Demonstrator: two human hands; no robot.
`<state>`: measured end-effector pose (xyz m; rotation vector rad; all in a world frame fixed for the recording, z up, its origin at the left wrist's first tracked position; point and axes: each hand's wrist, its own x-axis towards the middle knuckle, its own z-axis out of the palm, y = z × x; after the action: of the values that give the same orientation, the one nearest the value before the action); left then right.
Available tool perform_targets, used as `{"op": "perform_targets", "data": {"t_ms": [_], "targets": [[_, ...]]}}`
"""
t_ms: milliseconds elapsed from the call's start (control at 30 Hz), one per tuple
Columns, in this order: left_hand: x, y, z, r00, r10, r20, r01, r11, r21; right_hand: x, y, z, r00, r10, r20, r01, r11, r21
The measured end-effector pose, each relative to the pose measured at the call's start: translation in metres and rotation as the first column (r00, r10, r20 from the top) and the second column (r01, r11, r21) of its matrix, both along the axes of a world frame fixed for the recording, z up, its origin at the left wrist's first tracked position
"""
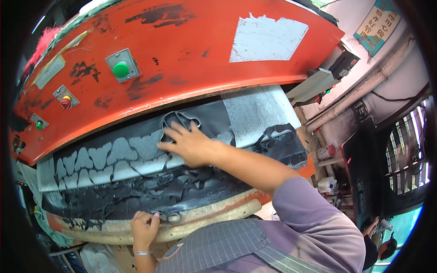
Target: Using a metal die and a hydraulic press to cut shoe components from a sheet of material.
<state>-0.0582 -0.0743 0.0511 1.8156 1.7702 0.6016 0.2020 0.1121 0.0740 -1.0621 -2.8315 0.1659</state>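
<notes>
My right hand [193, 145] reaches across the machine bed, fingers spread and hooked over the thin metal walls of a cutting die [176, 113]. The die rests on a black sheet of leather-like material [211, 116]. Left of it the sheet has a row of shaped cut-outs, with the grey cutting board [255, 109] showing through. My left hand [144, 230] is closed at the bed's front edge, thumb over curled fingers. Whatever it may hold is hidden. Beside its thumb lies a small dark looped piece [170, 217].
The orange press beam [195, 54], with a green button [121, 69] and a red button [66, 102], spans the far side. Black scraps [150, 191] cover the front of the bed, above a pale rounded rail [214, 223]. Another person [380, 248] is at the lower right.
</notes>
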Motion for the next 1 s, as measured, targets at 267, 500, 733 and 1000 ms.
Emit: {"op": "perform_targets", "data": {"t_ms": [267, 500, 733, 1000], "targets": [[0.03, 0.063, 0.036, 0.996, -0.026, 0.087, 0.006, 0.974, 0.228, 0.002, 0.055, 0.019, 0.999, -0.038, -0.025, 0.032, 0.981, -0.191], [0.079, 0.109, 0.043, 0.962, -0.143, 0.231, 0.086, 0.967, 0.239, 0.068, 0.059, 0.027, 0.687, -0.725, 0.051, 0.701, 0.642, -0.312], [0.146, 0.147, -0.007, 0.941, -0.241, 0.238, 0.2, 0.962, 0.184, 0.074, 0.041, -0.019, 0.537, -0.843, -0.036, 0.814, 0.529, -0.241], [0.172, 0.141, -0.044, 0.957, -0.282, 0.068, 0.244, 0.91, 0.335, 0.15, -0.003, -0.055, 0.756, -0.533, -0.38, 0.494, 0.845, -0.204]]}}
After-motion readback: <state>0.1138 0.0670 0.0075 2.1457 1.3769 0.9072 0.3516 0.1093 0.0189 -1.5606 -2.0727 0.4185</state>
